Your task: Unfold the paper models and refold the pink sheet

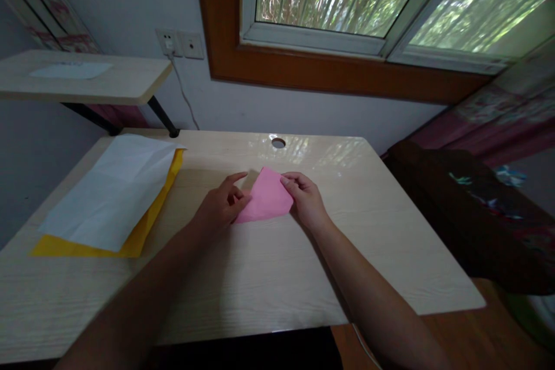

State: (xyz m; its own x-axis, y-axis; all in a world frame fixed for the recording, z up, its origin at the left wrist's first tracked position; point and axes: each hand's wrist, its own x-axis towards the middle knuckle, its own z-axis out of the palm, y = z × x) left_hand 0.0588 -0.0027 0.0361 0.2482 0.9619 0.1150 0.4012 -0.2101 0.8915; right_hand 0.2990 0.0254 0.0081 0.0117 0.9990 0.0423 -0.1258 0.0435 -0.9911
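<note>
A folded piece of pink paper [267,196] is held between my two hands above the middle of the desk. My right hand [307,196] pinches its right corner between thumb and fingers. At the paper's left edge is my left hand [223,199], its thumb and a curled finger closed on the paper while the index finger stretches out. The paper has angled edges and a point at the top. Part of its left side is hidden behind my left fingers.
White paper [117,185] lies over yellow paper [143,237] on the desk's left side. A raised shelf [130,84] with a sheet on it stands at the back left. The pale desk [373,266] has a round cable hole [278,143] near its back edge. A window is behind.
</note>
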